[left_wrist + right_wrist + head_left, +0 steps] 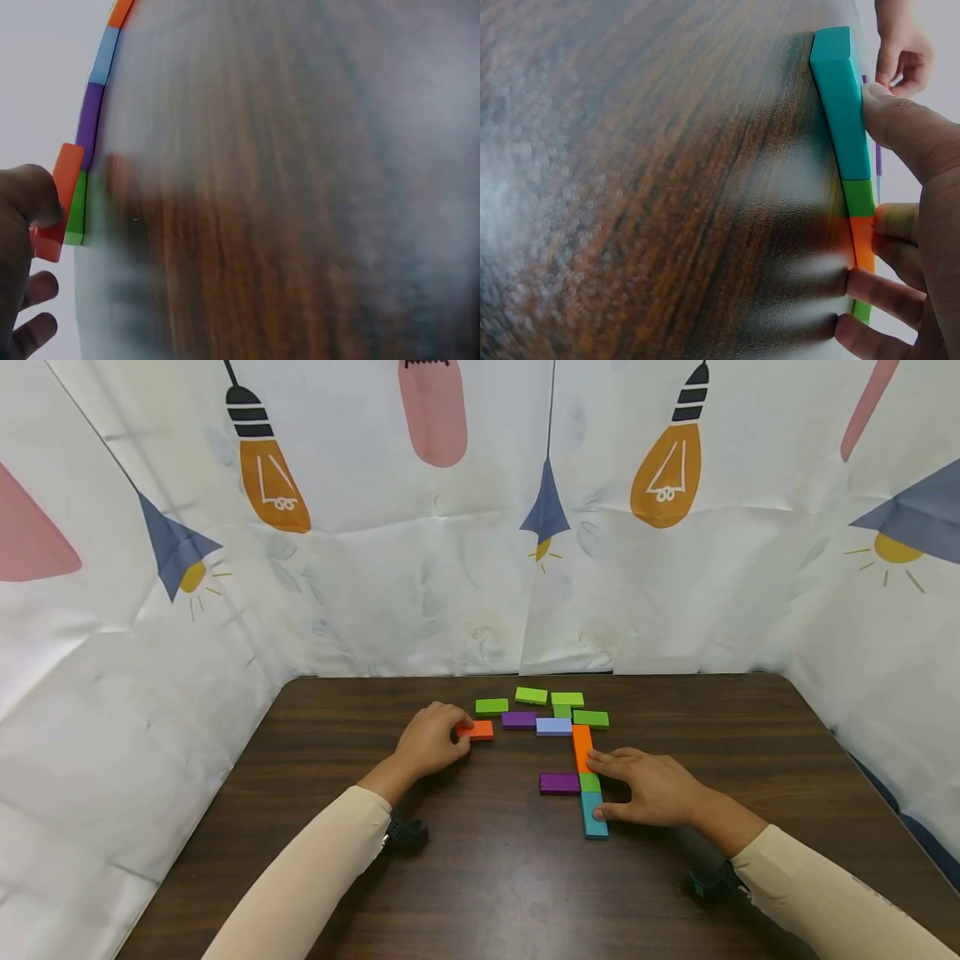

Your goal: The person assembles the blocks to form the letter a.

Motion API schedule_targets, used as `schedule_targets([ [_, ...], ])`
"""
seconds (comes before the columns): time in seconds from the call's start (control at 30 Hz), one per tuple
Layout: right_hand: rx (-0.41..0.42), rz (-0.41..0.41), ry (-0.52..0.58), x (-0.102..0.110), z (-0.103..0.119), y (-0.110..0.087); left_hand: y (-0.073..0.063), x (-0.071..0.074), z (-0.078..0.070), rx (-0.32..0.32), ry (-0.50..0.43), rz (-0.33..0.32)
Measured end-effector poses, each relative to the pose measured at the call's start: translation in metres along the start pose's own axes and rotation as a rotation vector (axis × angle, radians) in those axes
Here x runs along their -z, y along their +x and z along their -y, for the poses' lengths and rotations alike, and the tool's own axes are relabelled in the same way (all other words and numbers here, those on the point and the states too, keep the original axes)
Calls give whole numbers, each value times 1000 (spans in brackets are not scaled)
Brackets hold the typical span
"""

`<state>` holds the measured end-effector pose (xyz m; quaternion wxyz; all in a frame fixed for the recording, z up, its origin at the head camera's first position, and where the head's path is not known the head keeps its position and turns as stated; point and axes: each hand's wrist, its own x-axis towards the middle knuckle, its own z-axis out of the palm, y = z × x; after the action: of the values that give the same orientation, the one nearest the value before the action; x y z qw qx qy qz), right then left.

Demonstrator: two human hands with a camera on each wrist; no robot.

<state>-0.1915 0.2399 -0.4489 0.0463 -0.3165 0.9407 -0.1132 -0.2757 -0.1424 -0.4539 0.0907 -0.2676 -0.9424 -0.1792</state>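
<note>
My left hand [435, 739] pinches a red-orange block [482, 732] between thumb and fingers, at the left end of a row of coloured blocks. In the left wrist view the red-orange block [67, 180] stands in front of a purple block [89, 124] and a green one [77, 210]. My right hand [651, 789] lies along a column of blocks with its fingers spread. Its thumb touches the teal block [595, 827], and its fingertips touch the orange block [581, 743]. Between those two sits a small green block [590, 782].
A purple block [559, 784] adjoins the column's left side. Farther back are another purple block [518, 721], a light blue block [553, 727] and several green blocks [531, 696]. A patterned white cloth [420, 602] hangs around the dark wooden table [480, 885].
</note>
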Motion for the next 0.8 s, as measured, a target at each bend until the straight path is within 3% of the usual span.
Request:
schedule_targets([
  [0.6,-2,-3,-4,-1,-1,0,-18,-1,-26,-224,-160,24],
  [0.8,-1,-6,-2,-1,-1,-1,-22,-2,-38,-258,-175,43],
])
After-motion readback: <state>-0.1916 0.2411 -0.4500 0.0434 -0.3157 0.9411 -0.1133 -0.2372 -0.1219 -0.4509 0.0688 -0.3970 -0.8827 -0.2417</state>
